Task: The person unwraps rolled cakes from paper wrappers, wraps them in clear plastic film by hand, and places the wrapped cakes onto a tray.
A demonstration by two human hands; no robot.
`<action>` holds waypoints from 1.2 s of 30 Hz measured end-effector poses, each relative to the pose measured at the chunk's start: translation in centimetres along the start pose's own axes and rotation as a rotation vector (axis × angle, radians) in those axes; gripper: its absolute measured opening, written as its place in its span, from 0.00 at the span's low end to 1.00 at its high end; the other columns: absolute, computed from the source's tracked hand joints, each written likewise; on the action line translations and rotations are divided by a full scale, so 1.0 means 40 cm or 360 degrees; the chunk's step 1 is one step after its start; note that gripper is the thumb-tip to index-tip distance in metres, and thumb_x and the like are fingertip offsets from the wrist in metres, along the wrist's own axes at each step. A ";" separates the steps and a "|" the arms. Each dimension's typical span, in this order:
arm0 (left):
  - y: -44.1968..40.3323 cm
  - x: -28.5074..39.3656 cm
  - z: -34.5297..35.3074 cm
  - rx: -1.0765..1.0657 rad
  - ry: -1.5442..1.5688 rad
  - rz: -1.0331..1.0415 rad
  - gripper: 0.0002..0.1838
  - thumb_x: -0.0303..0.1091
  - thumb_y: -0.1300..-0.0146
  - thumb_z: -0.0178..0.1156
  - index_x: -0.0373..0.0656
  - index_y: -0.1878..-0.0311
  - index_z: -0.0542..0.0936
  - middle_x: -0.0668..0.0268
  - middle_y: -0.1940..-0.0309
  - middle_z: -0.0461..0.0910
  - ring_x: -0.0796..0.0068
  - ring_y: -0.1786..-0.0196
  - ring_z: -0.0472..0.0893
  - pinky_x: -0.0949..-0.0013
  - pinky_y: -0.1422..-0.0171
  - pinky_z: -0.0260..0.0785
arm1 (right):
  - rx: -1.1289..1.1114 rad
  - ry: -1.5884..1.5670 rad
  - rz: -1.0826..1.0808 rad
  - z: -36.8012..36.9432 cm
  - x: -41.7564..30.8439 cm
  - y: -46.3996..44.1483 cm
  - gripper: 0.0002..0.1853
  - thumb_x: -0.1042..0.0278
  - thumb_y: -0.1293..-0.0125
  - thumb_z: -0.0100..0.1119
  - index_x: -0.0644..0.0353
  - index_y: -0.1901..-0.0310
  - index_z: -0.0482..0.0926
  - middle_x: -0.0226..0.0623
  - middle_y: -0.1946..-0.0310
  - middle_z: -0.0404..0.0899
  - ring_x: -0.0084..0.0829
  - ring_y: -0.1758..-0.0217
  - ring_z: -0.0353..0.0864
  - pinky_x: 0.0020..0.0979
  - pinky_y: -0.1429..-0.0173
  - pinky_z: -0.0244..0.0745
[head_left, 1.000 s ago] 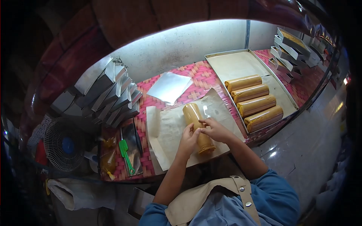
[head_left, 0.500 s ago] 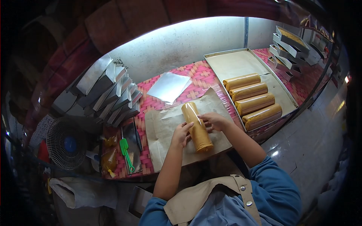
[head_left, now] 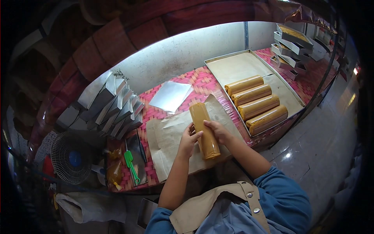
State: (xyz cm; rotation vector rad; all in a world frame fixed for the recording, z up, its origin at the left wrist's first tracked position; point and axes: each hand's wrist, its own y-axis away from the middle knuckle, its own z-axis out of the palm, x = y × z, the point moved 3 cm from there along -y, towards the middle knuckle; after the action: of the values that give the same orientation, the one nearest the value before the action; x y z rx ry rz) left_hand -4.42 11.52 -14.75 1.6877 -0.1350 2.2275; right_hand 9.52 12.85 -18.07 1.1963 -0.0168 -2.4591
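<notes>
A golden-brown roll cake (head_left: 204,134) in clear shiny wrap is between my two hands, over a sheet of brown paper (head_left: 165,136). My left hand (head_left: 189,141) is closed around its left side, thumb on top. On the other side my right hand (head_left: 219,132) grips it, thumb near the upper middle; some fingers are hidden behind the roll. Whether the roll touches the paper I cannot tell. To the right, several similar wrapped rolls (head_left: 255,103) lie in a row in a paper-lined metal tray (head_left: 233,64). Beyond the paper lies a stack of clear plastic sheets (head_left: 171,95).
Metal baking pans (head_left: 117,105) are stacked at the left, and pans with cake (head_left: 294,43) at the far right. A green spatula (head_left: 130,163) and a filled plastic bag (head_left: 114,173) lie at the table's left end, beside a fan (head_left: 74,159).
The view has shifted slightly. My hands have turned the roll a little, and my left fingers sit somewhat differently on its side. Both hands still hold it.
</notes>
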 end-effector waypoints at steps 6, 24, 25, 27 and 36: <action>0.007 0.010 0.037 -0.0048 0.0179 0.0106 0.32 0.29 0.42 0.57 0.35 0.37 0.55 0.55 0.42 0.63 0.68 0.41 0.66 0.66 0.40 0.60 | -0.0166 -0.0584 -0.0017 -0.010 -0.008 0.015 0.24 0.49 0.37 0.48 0.62 0.51 0.70 0.40 0.62 0.77 0.32 0.61 0.80 0.34 0.58 0.78; 0.165 -0.099 -0.145 0.0698 0.1493 0.0596 0.39 0.49 0.42 0.54 0.56 0.32 0.46 0.61 0.53 0.72 0.73 0.62 0.76 0.72 0.52 0.73 | 0.0864 0.0850 -0.0673 -0.506 -0.755 0.328 0.34 0.48 0.49 0.63 0.63 0.47 0.64 0.39 0.62 0.74 0.28 0.66 0.78 0.28 0.64 0.76; 0.165 -0.103 -0.148 0.0743 0.1582 0.0586 0.40 0.50 0.42 0.55 0.56 0.32 0.44 0.60 0.52 0.72 0.73 0.62 0.76 0.72 0.53 0.73 | 0.1151 0.1022 -0.0577 -0.540 -0.767 0.339 0.39 0.46 0.51 0.65 0.65 0.45 0.62 0.43 0.58 0.73 0.30 0.63 0.77 0.29 0.63 0.76; 0.160 -0.096 -0.133 0.0769 0.1677 0.0574 0.42 0.51 0.43 0.55 0.56 0.32 0.42 0.60 0.51 0.72 0.72 0.61 0.77 0.71 0.53 0.73 | 0.1449 0.1191 -0.0489 -0.628 -0.785 0.346 0.43 0.45 0.54 0.66 0.68 0.44 0.60 0.46 0.53 0.71 0.33 0.60 0.77 0.29 0.61 0.75; 0.116 -0.102 -0.112 0.0671 0.1649 0.0440 0.38 0.52 0.43 0.54 0.41 0.35 0.52 0.61 0.52 0.73 0.72 0.61 0.78 0.71 0.53 0.73 | 0.1013 0.1054 0.0261 -0.757 -0.677 0.289 0.40 0.46 0.53 0.66 0.68 0.45 0.65 0.50 0.54 0.74 0.37 0.60 0.79 0.36 0.62 0.77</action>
State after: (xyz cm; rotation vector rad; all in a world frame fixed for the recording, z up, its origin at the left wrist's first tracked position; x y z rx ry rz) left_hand -9.08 7.56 -19.30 0.4625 0.3988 3.1926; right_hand 51.42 16.94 -14.74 2.1189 -0.7153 -1.8461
